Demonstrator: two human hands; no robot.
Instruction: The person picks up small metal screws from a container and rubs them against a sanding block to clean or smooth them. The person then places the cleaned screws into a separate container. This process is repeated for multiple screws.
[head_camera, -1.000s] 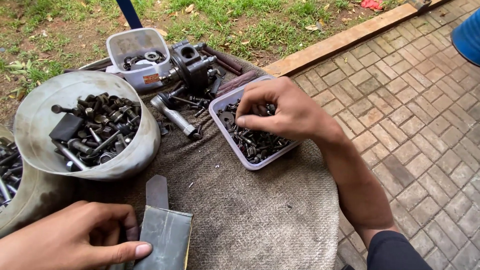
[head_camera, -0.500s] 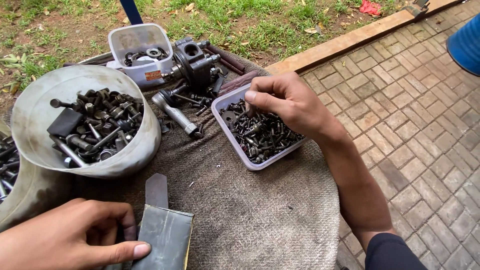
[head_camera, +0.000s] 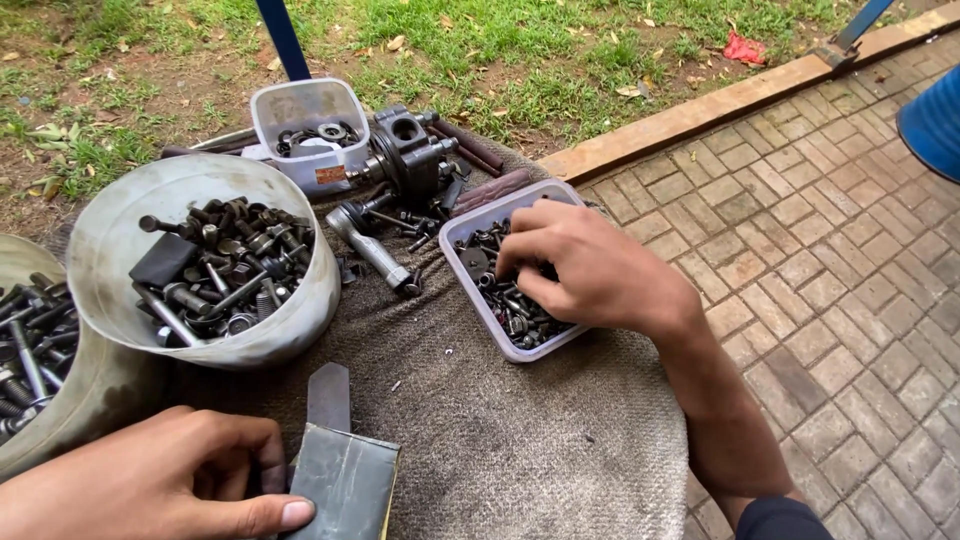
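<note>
My right hand (head_camera: 590, 270) reaches into a clear rectangular plastic tub (head_camera: 478, 305) filled with small dark bolts and nuts (head_camera: 520, 320). Its fingers curl down among them, and anything pinched there is hidden. At the bottom left, my left hand (head_camera: 150, 480) grips a flat dark grey metal piece (head_camera: 345, 485) lying on the grey cloth (head_camera: 520, 440), with the thumb pressed along its edge.
A round grey bowl (head_camera: 110, 220) of large bolts sits at left, beside another bolt-filled bowl (head_camera: 60, 420) at the frame edge. Behind are a white tub (head_camera: 310, 105), a machine part (head_camera: 410, 160) and a steel shaft (head_camera: 370, 250). Brick paving (head_camera: 830, 280) lies right, with a blue barrel (head_camera: 935, 120).
My right hand has shifted from the tub's far left corner toward its middle, with its fingers now dipped into the bolts. My left hand has stayed on the metal piece.
</note>
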